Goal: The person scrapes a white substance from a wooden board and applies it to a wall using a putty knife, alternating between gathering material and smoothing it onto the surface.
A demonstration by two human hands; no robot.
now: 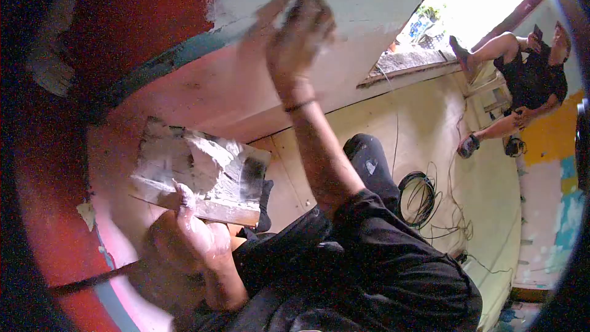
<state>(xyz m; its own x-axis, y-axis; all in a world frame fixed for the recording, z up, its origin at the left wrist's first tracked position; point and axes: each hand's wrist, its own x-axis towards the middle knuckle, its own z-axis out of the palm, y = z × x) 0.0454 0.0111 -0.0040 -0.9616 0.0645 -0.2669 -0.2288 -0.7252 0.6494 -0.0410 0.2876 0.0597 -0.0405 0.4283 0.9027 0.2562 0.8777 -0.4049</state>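
Observation:
My left hand is closed on the near edge of a flat rectangular board, its thumb on top and smeared with white. A heap of white paste lies on the board. Higher up, my right hand is raised against the pale part of the wall, blurred by motion. Its fingers are wrapped round a thin flat blade, also blurred. Whether the blade touches the wall cannot be made out.
Red wall paint spreads at the upper left. A coiled black cable and loose wires lie on the pale floor. At the right, a person in dark clothes sits near a bright window opening.

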